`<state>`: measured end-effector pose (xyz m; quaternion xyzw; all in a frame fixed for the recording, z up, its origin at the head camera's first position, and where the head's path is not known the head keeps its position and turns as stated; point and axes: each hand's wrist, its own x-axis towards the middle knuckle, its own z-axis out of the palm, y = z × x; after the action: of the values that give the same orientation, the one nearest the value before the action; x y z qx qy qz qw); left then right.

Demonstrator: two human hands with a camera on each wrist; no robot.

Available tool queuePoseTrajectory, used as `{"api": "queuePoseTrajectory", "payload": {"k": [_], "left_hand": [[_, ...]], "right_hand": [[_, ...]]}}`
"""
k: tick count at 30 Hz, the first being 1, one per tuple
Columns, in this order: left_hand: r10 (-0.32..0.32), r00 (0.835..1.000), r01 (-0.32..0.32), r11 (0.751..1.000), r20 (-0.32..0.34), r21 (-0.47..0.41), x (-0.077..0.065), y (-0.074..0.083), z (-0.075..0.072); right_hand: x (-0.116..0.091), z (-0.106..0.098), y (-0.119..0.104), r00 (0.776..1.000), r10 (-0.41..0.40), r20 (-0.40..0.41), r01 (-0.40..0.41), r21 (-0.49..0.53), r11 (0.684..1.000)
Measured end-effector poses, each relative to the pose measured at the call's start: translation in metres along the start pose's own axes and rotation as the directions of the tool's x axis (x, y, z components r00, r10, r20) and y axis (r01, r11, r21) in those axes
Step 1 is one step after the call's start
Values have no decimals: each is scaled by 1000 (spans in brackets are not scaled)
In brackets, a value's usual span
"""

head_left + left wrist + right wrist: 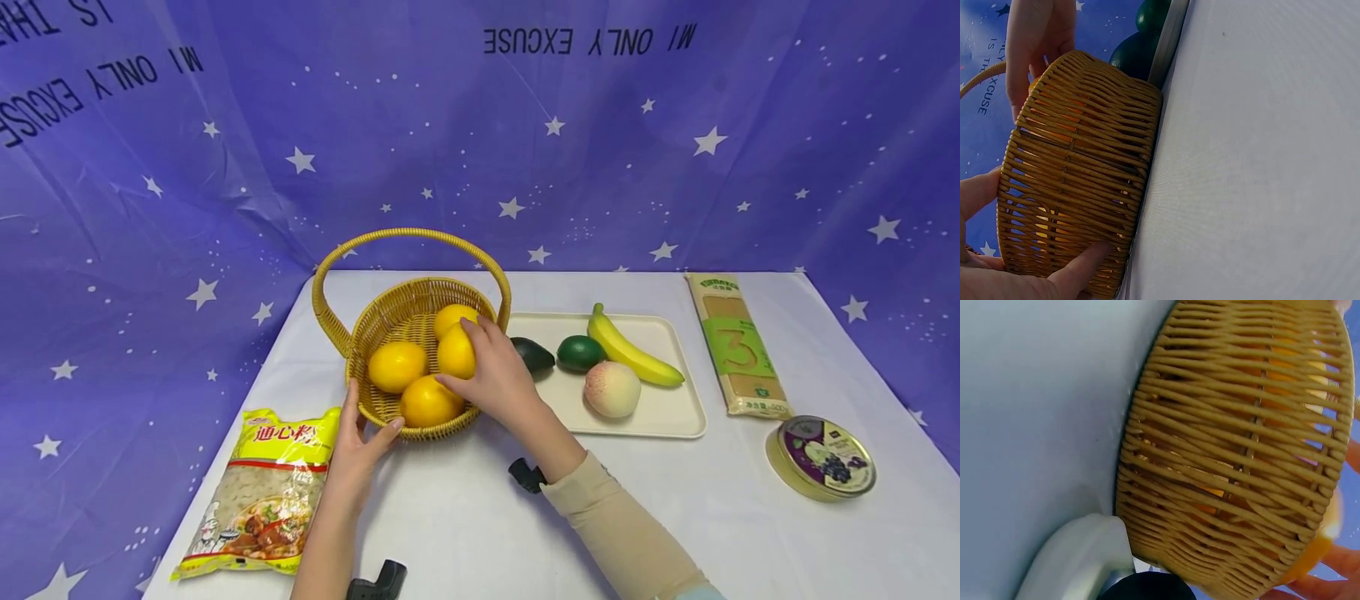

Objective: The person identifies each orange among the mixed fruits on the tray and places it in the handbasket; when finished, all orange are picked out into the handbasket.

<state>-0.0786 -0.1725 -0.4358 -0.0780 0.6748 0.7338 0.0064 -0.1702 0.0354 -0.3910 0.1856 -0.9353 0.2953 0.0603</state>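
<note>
A round wicker basket (416, 292) with a tall looped handle stands at the left of the table. Several yellow-orange lemons (397, 367) lie inside it. My right hand (501, 371) reaches over the basket's right rim and grips one lemon (456, 352) between fingers and thumb, above the others. At the front left, my left hand (360, 450) holds the basket's side, thumb and fingers spread along the wicker wall (1079, 162). In the right wrist view the basket wall (1229, 437) hides most of the fruit.
Right of the basket, a cream tray (667, 421) bears an avocado (531, 357), a green fruit (580, 353), a peach (612, 389) and a banana (633, 350). Noodles (738, 346) and a round tin (821, 458) lie farther right. A pasta bag (262, 492) lies front left.
</note>
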Motion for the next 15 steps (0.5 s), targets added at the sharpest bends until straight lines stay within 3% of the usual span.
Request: {"api": "queuePoseTrajectory", "payload": {"k": [5,15], "left_hand": [[3,1000,-3,1000,0,-11,0,0,-1],[-4,1000,4,1000,3,7,2,0,0]], "right_hand": [[-1,-1,-2,999,-24,-20,24,-25,999],[-9,-7,-1,998,-4,-60,6,33,999]]}}
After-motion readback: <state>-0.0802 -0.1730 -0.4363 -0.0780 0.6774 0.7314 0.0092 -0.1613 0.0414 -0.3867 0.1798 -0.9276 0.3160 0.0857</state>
